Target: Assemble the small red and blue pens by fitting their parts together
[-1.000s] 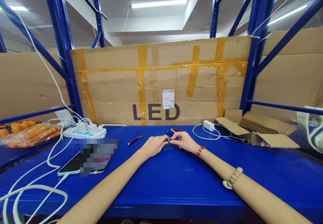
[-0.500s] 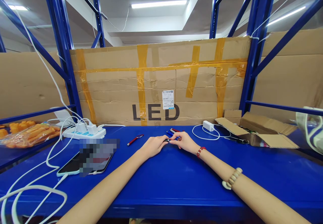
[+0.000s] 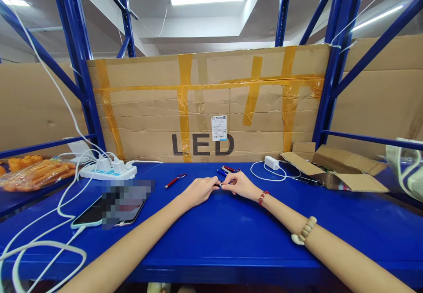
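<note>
Head view, from biggest to smallest: a taped cardboard sheet (image 3: 211,103) marked LED stands along the back of a blue shelf (image 3: 231,235), between blue uprights. On the right sits an open cardboard box (image 3: 333,174). On the left are a bag of orange parts (image 3: 36,174), a white power strip (image 3: 105,172) with plugs and trailing white cords, and a phone (image 3: 89,216) lying flat on a cord. A white charger (image 3: 271,162) with a looped cable rests near the box. A red pen (image 3: 176,180) lies alone, left of the hands. Behind the hands, a few red and blue pens (image 3: 228,170) lie together. The left hand (image 3: 198,190) and right hand (image 3: 241,184) meet fingertip to fingertip low over the shelf, both pinched narrow on a small dark pen piece (image 3: 219,184) held between them; its shape is too small to make out.
</note>
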Demonstrator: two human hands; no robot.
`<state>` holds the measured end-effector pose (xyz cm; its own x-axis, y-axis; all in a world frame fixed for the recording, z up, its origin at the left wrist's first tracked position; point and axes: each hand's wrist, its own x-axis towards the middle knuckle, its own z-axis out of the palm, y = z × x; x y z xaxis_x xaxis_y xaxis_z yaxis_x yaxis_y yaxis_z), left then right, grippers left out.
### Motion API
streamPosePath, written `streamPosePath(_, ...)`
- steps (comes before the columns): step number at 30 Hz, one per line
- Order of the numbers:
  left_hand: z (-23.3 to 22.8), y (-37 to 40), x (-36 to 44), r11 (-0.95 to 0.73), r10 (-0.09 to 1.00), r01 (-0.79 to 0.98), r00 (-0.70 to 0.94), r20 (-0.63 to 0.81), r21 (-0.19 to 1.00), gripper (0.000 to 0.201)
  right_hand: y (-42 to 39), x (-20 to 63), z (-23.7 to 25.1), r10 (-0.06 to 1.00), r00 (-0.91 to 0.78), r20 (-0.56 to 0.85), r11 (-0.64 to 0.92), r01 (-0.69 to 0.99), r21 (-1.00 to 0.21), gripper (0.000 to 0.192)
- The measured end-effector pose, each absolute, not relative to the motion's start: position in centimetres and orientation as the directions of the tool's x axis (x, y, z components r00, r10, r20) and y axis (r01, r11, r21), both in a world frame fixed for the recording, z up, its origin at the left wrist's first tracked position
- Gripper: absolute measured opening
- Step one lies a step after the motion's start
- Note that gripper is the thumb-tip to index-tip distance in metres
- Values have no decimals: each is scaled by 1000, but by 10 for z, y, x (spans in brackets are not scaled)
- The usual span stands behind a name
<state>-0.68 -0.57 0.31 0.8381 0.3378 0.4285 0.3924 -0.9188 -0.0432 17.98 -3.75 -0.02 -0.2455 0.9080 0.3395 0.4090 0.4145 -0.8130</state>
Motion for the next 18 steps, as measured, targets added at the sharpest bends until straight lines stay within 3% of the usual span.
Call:
streamPosePath(5,2,-3,-7,-926,313,371,856,412,-66,5,-36,181,-4,913,-284,292,390,406,-827,38)
streamPosePath(18,2,-3,-5,-923,358,378,791,497,63,4,-39,177,3,954,-174,244,294,387,-874,36)
